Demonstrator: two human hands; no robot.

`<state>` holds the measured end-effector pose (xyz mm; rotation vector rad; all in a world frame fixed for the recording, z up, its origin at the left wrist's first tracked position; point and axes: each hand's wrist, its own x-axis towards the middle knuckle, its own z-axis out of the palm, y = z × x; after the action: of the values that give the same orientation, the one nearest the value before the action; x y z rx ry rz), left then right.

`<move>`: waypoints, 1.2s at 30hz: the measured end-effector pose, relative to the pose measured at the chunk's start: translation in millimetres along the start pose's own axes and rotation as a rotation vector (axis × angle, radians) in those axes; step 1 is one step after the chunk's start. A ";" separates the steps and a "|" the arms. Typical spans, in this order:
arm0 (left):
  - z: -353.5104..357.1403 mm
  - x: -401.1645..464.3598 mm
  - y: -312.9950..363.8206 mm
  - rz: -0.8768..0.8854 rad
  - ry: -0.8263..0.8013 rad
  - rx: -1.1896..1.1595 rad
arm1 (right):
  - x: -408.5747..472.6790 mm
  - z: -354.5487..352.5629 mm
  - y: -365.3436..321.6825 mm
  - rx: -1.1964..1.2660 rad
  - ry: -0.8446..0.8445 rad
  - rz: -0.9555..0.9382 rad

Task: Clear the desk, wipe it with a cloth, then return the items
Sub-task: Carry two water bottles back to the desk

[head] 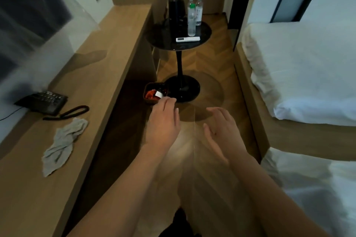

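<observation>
The risk here lies with the small dark tray [154,92] of red packets on the floor at about 12 o'clock from the left hand [163,121]: it sits tucked against the base of the round side table [181,44], so a hasty lift could knock the pedestal and shake the two water bottles [193,15], the black kettle [176,10] and the white remote [187,39] standing on top, or tip loose packets out onto the floor. The desk [107,59] runs from 7 to 11 o'clock, with a black telephone [43,102] at 9 o'clock and the crumpled grey cloth [61,144] just below it at 8 o'clock; a damp-looking sheen farther along suggests the wiping is done, so I judge the returning of items is in hand. The cloth left there could get in the way of whatever comes back. The left hand reaches forward and down, palm down, fingers loosely bent, its fingertips [170,100] overlapping the tray's near edge, where a small white packet [159,94] shows; motion blur keeps me from telling whether it pinches anything. The right hand [221,127] hovers beside it at 3 o'clock, released, fingers straight and spread, palm turned inward, holding nothing. A white bed [308,63] fills the right side.
</observation>
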<state>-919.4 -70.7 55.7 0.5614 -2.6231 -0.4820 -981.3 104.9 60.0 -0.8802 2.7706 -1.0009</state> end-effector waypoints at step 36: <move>282.2 642.6 78.3 -0.088 0.114 -0.049 | 683.7 -90.1 256.0 0.044 -0.076 -0.033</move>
<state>-1608.5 -224.9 51.7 0.6712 -2.4803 -0.5237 -1700.1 -51.4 61.9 -0.9398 2.6695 -1.0076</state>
